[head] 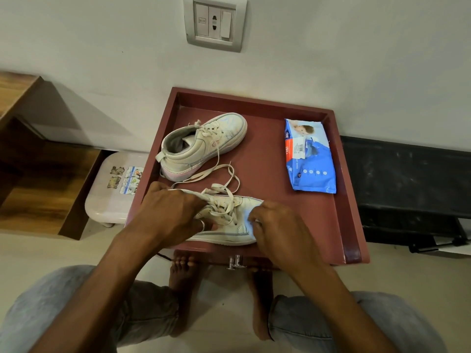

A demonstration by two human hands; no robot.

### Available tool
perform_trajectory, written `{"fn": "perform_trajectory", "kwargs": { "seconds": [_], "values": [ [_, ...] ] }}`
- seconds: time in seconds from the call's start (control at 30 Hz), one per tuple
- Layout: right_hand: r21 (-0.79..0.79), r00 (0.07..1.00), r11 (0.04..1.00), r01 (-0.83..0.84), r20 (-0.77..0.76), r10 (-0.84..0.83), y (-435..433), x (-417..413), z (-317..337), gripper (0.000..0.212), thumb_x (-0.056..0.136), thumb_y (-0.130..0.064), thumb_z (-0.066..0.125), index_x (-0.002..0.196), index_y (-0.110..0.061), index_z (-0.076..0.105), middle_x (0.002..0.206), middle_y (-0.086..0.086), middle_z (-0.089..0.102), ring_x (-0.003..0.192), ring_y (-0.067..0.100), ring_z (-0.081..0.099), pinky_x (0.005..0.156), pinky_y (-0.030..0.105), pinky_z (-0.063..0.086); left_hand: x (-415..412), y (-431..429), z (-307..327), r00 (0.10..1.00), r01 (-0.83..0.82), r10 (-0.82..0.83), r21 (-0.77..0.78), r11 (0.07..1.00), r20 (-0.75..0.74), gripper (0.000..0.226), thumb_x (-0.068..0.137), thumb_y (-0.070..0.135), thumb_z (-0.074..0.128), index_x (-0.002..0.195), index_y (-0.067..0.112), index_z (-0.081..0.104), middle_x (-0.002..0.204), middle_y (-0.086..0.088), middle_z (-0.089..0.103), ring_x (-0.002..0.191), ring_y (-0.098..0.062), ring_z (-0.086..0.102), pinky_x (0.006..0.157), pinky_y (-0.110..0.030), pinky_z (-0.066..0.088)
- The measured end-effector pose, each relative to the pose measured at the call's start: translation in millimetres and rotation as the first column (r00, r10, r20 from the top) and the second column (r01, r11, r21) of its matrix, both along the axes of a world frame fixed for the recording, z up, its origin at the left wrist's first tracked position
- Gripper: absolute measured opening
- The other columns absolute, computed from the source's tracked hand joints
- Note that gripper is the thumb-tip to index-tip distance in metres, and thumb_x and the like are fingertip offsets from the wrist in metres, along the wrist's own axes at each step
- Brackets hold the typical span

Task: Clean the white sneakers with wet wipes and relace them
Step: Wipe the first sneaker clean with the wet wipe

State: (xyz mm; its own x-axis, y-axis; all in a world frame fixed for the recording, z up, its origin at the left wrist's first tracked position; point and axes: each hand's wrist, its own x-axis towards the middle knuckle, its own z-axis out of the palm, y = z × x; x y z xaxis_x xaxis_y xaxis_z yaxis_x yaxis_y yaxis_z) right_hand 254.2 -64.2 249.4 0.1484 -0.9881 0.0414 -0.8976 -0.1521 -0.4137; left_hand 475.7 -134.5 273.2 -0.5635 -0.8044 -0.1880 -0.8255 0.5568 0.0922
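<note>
Two white sneakers lie on a maroon tray table. The far sneaker stands upright at the back left, its loose laces trailing toward me. The near sneaker lies at the front edge with its toe pointing right. My left hand grips its heel and collar end. My right hand presses a white wet wipe against the toe; most of the wipe is hidden under my fingers. A blue pack of wet wipes lies at the right of the tray.
A small white plastic stool stands left of the tray, beside a wooden cabinet. A black unit sits to the right. The wall behind carries a switch panel. My knees and bare feet are below the tray's front edge.
</note>
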Motion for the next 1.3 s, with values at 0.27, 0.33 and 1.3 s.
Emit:
{"fn": "perform_trajectory", "kwargs": {
  "seconds": [0.27,0.33,1.3],
  "values": [
    [-0.08,0.998,0.997,-0.009,0.068,0.014,-12.1,13.2,-8.2,0.031,0.091,-0.019,0.037,0.086,-0.009,0.066,0.088,0.005,0.058,0.081,0.023,0.056,0.068,0.039,0.049,0.2,-0.8,-1.1,0.998,0.009,-0.01,-0.007,1.0,-0.055,0.039,0.094,0.059,0.051,0.12,0.034,0.065,0.104,0.009,0.072,0.093,-0.012,0.065,0.091,-0.033,0.037],
    [-0.024,0.995,0.998,-0.065,0.077,0.066,-3.3,11.3,-2.8,0.03,0.089,-0.021,0.039,0.082,-0.013,0.067,0.085,0.003,0.06,0.079,0.021,0.057,0.065,0.034,0.049,1.9,-1.1,-3.5,0.997,0.008,-0.01,-0.029,1.0,-0.081,0.042,0.092,0.063,0.049,0.115,0.033,0.068,0.098,0.008,0.073,0.087,-0.013,0.065,0.087,-0.033,0.039],
    [-0.037,0.951,0.953,0.302,0.083,-0.298,-8.7,-13.9,2.4,0.028,0.083,-0.019,0.044,0.056,-0.023,0.052,0.052,-0.009,0.049,0.048,0.009,0.048,0.045,0.019,0.033,20.1,-5.4,-9.5,0.921,0.035,0.053,0.217,0.975,-0.385,0.026,0.09,0.043,0.069,0.109,0.026,0.076,0.078,0.02,0.062,0.06,-0.005,0.057,0.053,-0.015,0.036]
  ]
}}
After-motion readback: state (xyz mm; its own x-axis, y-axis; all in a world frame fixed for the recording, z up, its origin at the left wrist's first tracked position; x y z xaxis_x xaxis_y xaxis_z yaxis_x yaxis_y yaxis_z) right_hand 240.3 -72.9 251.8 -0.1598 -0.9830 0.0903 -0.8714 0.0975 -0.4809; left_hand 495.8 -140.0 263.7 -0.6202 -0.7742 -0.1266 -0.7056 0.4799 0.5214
